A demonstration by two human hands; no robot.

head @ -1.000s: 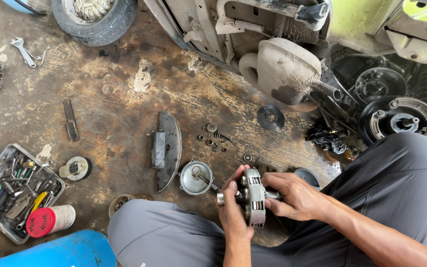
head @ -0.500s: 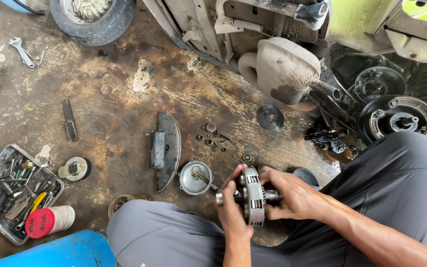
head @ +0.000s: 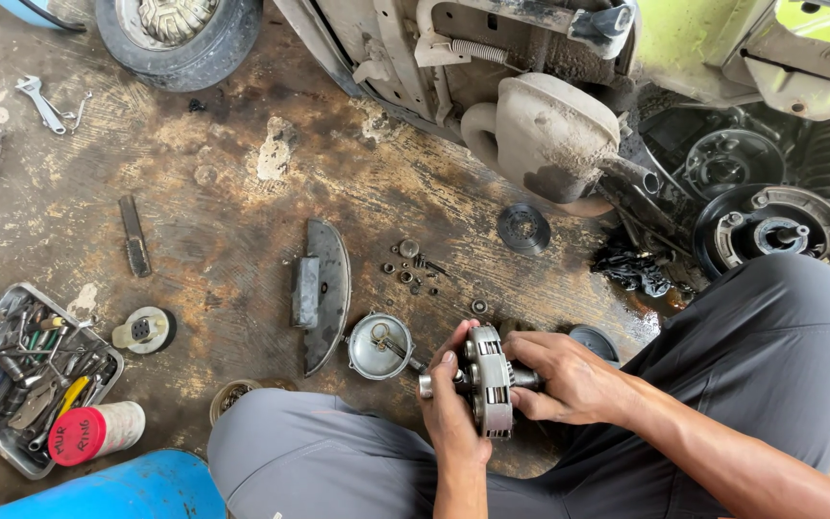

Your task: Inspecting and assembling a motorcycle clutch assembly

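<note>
I hold a round metal clutch assembly on edge between my knees, over the stained concrete floor. My left hand grips its left face and the short shaft that sticks out there. On the other side my right hand wraps the hub. A small round metal dish with a bolt in it lies just left of my left hand. Loose nuts and washers are scattered on the floor a little farther away.
A curved metal cover lies left of the dish. A tray of hand tools and a red-capped can sit at lower left, a blue container at the bottom. A scooter's exhaust, wheel hub and tyre stand beyond.
The clutch assembly and both hands have shifted very slightly; my grip on it looks the same.
</note>
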